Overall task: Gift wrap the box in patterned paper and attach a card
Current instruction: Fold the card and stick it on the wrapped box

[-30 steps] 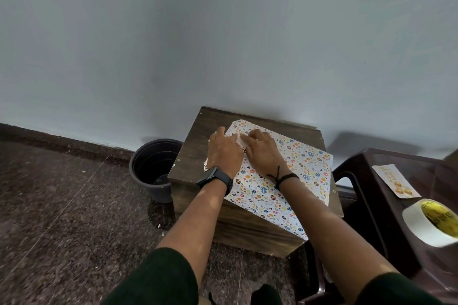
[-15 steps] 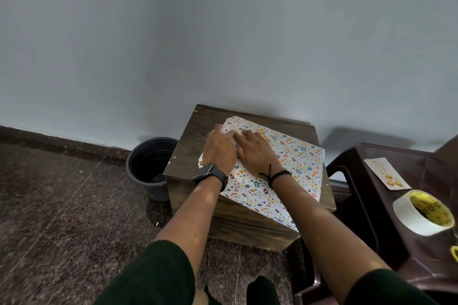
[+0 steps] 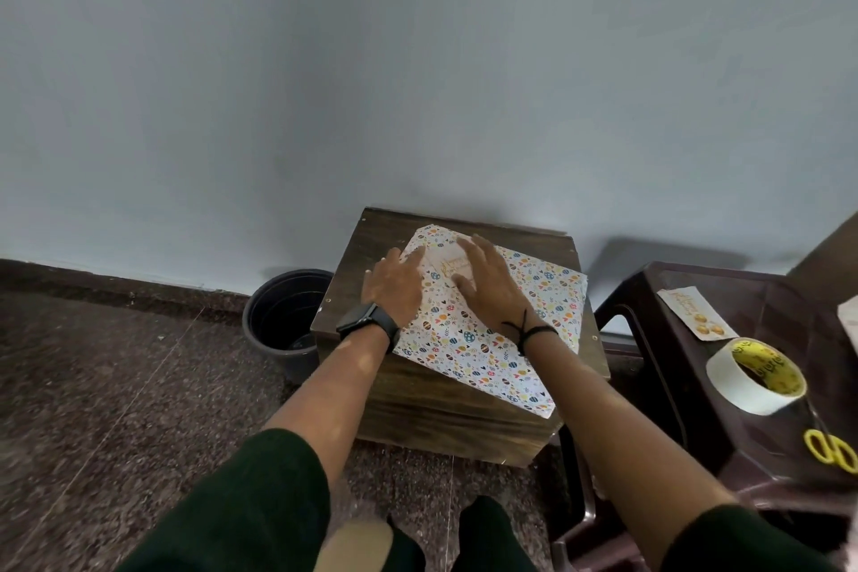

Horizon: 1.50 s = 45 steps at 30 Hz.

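Both hands have spread out flat since a moment ago, when their fingers were bunched together over the same spot, and now a small card shows between them. The wrapped box [image 3: 487,330] lies flat on the wooden surface [image 3: 371,246], with one corner pointing toward the wall. Its paper is white with lots of tiny colored eggs, hearts and leaves on it. The near corner of the box hangs a little over the front edge of the surface. The card [image 3: 448,267] is pale with gold writing, and it sits on top of the box near the far corner. The left hand [image 3: 394,286] lies flat with its fingers straight, and the fingertips press on the left edge of the card. It wears a black watch on the wrist. The right hand [image 3: 485,283] also lies flat with fingers spread wide, covering the right side of the card and pressing it down onto the paper. A black string is tied round that wrist. Neither hand grips anything. On a dark brown chair [image 3: 743,432] to the right lie a second card [image 3: 696,314], a roll of tape [image 3: 754,379] and yellow scissors [image 3: 831,451]. A black bucket [image 3: 283,316] stands on the floor just left of the surface.
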{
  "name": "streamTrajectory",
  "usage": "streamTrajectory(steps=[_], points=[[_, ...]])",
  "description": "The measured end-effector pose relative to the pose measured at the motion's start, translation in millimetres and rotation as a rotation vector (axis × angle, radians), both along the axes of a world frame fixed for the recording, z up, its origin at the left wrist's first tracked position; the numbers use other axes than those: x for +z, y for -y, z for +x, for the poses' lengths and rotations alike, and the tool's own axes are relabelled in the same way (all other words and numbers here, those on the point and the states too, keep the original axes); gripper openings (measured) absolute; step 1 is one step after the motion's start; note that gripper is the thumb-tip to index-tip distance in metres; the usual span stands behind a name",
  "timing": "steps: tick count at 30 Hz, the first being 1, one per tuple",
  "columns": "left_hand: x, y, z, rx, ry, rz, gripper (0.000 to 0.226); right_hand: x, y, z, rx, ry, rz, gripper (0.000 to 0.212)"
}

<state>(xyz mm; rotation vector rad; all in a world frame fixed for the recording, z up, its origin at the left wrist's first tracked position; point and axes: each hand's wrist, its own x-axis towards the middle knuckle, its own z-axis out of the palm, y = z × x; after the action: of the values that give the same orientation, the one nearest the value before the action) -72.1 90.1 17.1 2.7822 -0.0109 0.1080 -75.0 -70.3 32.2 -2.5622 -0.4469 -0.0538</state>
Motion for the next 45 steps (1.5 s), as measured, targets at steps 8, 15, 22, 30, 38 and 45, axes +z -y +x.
streamTrajectory(steps=[8, 15, 22, 30, 38, 45], points=[[-12, -9, -53, 0.248, -0.049, -0.306, 0.049, -10, 62, -88, -0.557, 0.001, 0.079, 0.07], [-6, 5, -66, 0.376, -0.085, -0.599, 0.049, -26, 70, -97, -0.371, -0.164, 0.051, 0.073], [-3, 4, -59, 0.409, -0.051, -0.781, 0.063, -26, 77, -53, -0.302, -0.202, 0.016, 0.074], [-2, 2, -29, 0.429, -0.039, -0.782, 0.059, -19, 79, -5, -0.246, -0.211, 0.0, 0.071], [-10, 0, 4, 0.449, -0.011, -0.754, 0.04, -24, 79, 21, -0.244, -0.181, 0.011, 0.071], [-13, 4, 16, 0.405, 0.005, -0.709, 0.043, -31, 78, 30, -0.242, -0.176, -0.046, 0.069]])
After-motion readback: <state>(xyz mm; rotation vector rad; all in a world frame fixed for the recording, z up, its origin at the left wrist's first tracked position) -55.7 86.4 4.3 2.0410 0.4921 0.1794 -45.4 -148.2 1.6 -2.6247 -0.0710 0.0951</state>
